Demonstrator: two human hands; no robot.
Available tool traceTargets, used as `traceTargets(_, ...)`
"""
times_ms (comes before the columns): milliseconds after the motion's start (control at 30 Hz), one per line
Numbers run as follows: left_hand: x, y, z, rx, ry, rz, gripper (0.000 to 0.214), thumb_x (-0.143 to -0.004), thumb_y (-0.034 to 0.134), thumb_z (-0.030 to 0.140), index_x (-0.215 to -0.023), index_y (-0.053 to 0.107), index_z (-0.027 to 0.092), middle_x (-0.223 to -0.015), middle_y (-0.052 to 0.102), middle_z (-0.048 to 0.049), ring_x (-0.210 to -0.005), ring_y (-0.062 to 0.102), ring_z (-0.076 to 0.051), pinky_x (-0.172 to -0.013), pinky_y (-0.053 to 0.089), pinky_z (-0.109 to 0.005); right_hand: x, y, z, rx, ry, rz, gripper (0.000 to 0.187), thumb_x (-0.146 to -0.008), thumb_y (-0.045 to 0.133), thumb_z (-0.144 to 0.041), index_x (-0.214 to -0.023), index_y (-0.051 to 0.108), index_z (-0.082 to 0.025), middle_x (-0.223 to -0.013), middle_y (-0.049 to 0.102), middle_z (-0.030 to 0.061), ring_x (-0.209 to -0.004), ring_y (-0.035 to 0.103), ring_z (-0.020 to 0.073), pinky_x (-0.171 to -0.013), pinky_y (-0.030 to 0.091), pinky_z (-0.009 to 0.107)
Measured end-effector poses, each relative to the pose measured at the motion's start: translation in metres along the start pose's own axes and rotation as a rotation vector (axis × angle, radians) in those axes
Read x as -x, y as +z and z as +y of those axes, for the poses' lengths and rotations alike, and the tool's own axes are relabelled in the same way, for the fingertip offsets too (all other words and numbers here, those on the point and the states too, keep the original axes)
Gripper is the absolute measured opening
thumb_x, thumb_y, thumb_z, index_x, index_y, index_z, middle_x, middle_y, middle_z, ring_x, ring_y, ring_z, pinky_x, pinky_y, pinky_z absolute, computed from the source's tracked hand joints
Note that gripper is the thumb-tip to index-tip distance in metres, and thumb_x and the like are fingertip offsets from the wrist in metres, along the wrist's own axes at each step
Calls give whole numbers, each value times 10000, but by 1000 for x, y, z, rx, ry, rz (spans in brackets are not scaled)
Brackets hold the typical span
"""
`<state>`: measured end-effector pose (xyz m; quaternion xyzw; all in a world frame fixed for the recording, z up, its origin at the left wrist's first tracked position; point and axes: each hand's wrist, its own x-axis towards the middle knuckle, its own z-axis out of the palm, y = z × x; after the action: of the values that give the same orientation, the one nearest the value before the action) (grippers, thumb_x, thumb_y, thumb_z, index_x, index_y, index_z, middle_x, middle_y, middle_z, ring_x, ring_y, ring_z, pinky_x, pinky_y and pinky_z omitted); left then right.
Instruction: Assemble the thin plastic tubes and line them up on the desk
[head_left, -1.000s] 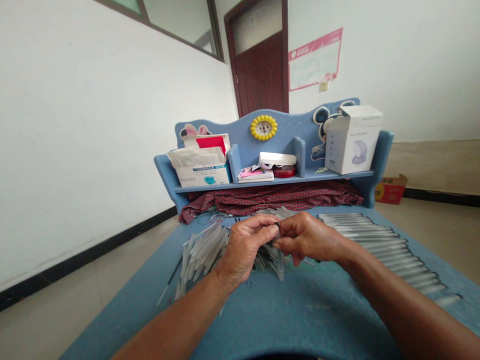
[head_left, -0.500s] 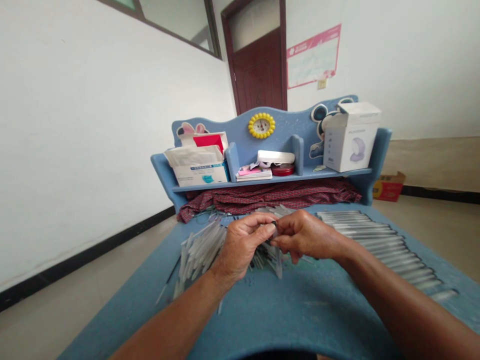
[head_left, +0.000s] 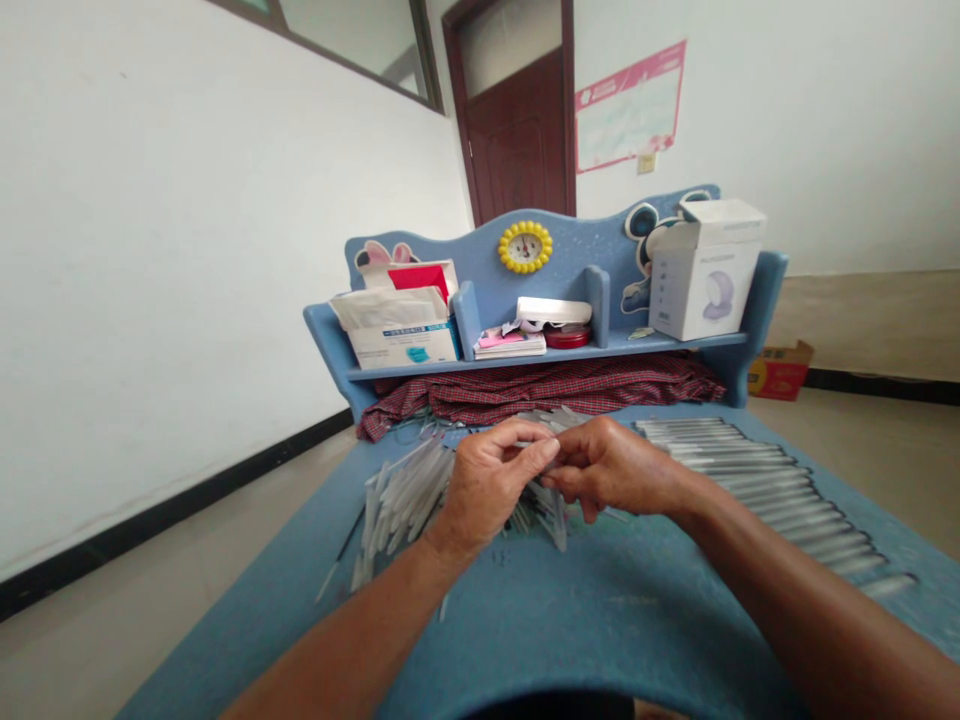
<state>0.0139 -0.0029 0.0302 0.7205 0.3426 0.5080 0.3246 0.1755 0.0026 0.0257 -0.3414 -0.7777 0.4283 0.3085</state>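
Note:
My left hand (head_left: 499, 480) and my right hand (head_left: 604, 465) meet over the middle of the table, thumbs and fingers pinched together tip to tip. Whatever sits between the fingertips is covered by them. Just below, a translucent plastic tube (head_left: 559, 522) slants down; I cannot tell if it is held or belongs to the pile. Behind and left of my left hand lies a loose heap of similar translucent tubes (head_left: 405, 500). To the right, beyond my right wrist, a neat row of tubes with dark ends (head_left: 780, 495) lies side by side.
The blue table (head_left: 570, 620) carries a shelf (head_left: 622, 348) at its back, with a mask box (head_left: 409, 343), a red round tin (head_left: 568, 337) and a white carton (head_left: 705, 285). Checked cloth (head_left: 525, 390) is bunched beneath. One thin dark-and-clear stick (head_left: 341, 555) lies at the left.
A small dark piece that showed between my fingertips is now covered by my left thumb, which has shifted slightly right and up. My right hand stays nearly still.

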Motion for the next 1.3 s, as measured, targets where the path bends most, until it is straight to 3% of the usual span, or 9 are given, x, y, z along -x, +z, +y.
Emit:
traceTargets(300, 3, -1, 1, -194, 181, 40, 120, -790, 587, 203, -765, 698, 162, -790, 682, -40, -772, 613, -158, -748, 460, -243, 0, 1, -2, 39, 4, 18, 165, -770, 535, -266, -646, 496, -164, -523, 448, -58, -404, 519, 84, -361, 376, 174)
traceTargets(633, -1, -4, 5, -305, 209, 7, 105, -773, 611, 210, -733, 693, 158, -747, 675, -32, -735, 607, -149, -713, 454, -226, 0, 1, 2, 115, -31, 22, 176, -806, 502, -285, -695, 538, -152, -535, 482, -45, -422, 522, 78, -371, 354, 160)
traceTargets(900, -1, -2, 5, -212, 38, 60, 104, -728, 655, 253, -710, 678, 153, -671, 657, -17, -630, 586, -142, -589, 453, -220, 0, 1, 5, 122, -36, 34, 164, -809, 500, -291, -757, 567, -150, -550, 511, -40, -429, 532, 82, -372, 354, 163)
traceTargets(1200, 1, -8, 13, -526, 368, -24, 118, -805, 558, 183, -764, 667, 164, -787, 663, -53, -784, 585, -171, -754, 447, -279, 0, 1, 0, 166, -59, 34, 181, -808, 502, -278, -669, 518, -163, -520, 497, -47, -424, 543, 86, -378, 336, 164)
traceTargets(1300, 2, -9, 18, -580, 349, -51, 142, -816, 532, 180, -751, 655, 158, -768, 655, -54, -755, 578, -166, -715, 443, -277, 0, 2, -1, 166, -83, 26, 169, -813, 496, -256, -673, 515, -162, -527, 502, -46, -419, 538, 83, -387, 339, 166)
